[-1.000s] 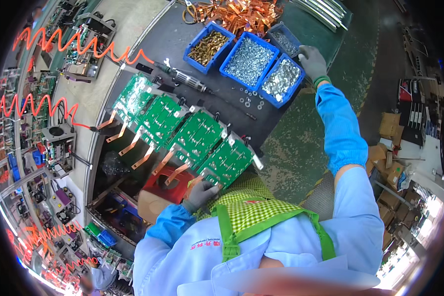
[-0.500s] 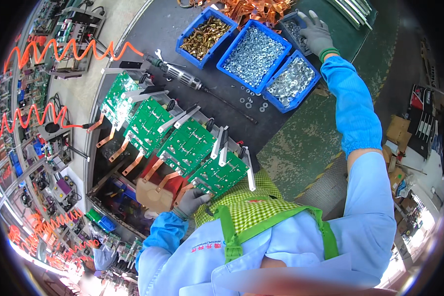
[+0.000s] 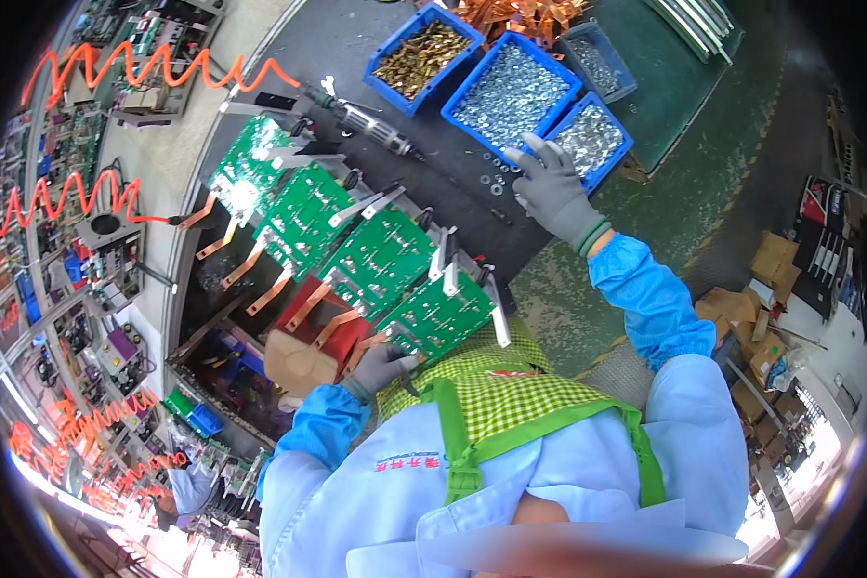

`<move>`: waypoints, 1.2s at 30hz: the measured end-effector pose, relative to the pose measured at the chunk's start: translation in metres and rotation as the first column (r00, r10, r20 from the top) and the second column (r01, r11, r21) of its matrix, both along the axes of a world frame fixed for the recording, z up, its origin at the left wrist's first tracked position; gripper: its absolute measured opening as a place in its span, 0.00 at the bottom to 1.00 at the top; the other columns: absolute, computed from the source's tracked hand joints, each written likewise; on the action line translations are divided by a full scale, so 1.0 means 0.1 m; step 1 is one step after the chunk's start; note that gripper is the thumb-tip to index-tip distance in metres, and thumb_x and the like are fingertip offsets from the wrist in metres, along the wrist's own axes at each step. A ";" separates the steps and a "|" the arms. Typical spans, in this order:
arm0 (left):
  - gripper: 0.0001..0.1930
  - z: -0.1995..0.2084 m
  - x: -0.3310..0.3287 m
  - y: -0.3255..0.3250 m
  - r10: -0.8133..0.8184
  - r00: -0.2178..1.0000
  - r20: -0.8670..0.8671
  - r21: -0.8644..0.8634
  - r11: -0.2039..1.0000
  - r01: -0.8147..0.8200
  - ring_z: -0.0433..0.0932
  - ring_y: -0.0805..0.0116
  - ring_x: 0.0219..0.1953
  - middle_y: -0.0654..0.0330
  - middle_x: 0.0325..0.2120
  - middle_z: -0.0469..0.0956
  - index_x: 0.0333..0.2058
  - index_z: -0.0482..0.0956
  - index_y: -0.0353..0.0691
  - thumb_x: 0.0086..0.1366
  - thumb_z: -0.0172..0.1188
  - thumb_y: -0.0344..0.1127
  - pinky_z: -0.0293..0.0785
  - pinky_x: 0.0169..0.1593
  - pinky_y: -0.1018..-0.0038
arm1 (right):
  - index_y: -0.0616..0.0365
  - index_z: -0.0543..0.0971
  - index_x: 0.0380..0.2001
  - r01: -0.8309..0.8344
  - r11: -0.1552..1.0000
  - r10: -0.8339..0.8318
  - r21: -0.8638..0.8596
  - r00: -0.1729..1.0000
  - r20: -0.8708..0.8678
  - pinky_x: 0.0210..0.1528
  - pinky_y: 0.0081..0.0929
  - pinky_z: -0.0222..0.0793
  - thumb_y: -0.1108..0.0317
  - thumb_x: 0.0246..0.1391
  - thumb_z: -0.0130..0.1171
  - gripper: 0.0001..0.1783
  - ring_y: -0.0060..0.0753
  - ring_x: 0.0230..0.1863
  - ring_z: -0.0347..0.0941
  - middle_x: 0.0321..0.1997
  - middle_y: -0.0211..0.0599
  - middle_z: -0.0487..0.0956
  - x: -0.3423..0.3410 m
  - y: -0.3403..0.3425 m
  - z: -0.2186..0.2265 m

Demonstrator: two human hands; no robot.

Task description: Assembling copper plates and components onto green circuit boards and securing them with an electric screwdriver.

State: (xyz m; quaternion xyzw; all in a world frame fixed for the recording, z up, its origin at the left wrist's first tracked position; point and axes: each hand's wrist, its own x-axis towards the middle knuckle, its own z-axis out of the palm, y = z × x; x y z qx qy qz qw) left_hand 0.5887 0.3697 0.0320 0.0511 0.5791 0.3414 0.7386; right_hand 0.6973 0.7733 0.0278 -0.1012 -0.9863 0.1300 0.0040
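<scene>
My left hand point(image 3: 380, 372), in a grey glove, is at the lower corner of the nearest green circuit board point(image 3: 437, 314). Its fingers are curled beside a copper strip point(image 3: 364, 351); what they pinch, if anything, is hidden. My right hand point(image 3: 555, 197), also gloved, hovers by the front of a blue bin of large washers point(image 3: 592, 135), its fingers apart and nothing visible in them. Several boards with copper strips and pale metal brackets point(image 3: 500, 313) stand in a slanting row. Loose washers point(image 3: 496, 183) lie left of my right hand.
Further blue bins hold small washers point(image 3: 507, 96) and brass-coloured fasteners point(image 3: 424, 60); a greyish bin point(image 3: 599, 63) stands behind. A power screwdriver point(image 3: 374, 128) on a coiled orange hose point(image 3: 193, 69) lies behind the boards. Copper pieces point(image 3: 520, 14) and metal bars point(image 3: 689, 24) are at the far edge.
My right hand has come back from the greyish bin, toward me and left, to the front of the large-washer bin. My left hand stays at the nearest board's corner. The view has shifted slightly.
</scene>
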 end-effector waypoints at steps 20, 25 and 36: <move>0.11 -0.08 -0.03 -0.06 -0.026 1.000 -0.011 -0.014 1.000 0.026 0.75 0.75 0.29 0.61 0.27 0.78 0.33 0.77 0.32 0.59 0.59 0.36 0.71 0.34 0.77 | 0.48 0.77 0.33 0.290 0.951 -0.284 -0.105 0.956 0.066 0.33 0.38 0.68 0.63 0.48 0.55 0.08 0.43 0.32 0.73 0.30 0.34 0.75 0.20 -0.27 -0.35; 0.13 -0.14 0.00 -0.09 -0.002 1.000 0.012 0.009 1.000 0.002 0.75 0.73 0.30 0.61 0.27 0.77 0.34 0.76 0.33 0.57 0.61 0.37 0.71 0.36 0.75 | 0.47 0.77 0.34 0.387 0.917 -0.367 -0.097 0.913 0.180 0.32 0.39 0.68 0.58 0.48 0.55 0.10 0.42 0.30 0.73 0.28 0.34 0.74 0.11 -0.28 -0.34; 0.13 -0.09 -0.01 -0.04 0.010 1.000 0.007 0.043 0.999 -0.011 0.74 0.75 0.32 0.62 0.31 0.77 0.38 0.75 0.32 0.58 0.60 0.35 0.71 0.37 0.76 | 0.49 0.75 0.40 0.587 0.809 -0.587 -0.036 0.810 0.004 0.42 0.39 0.68 0.59 0.48 0.57 0.15 0.48 0.41 0.71 0.44 0.42 0.72 0.35 0.87 -0.29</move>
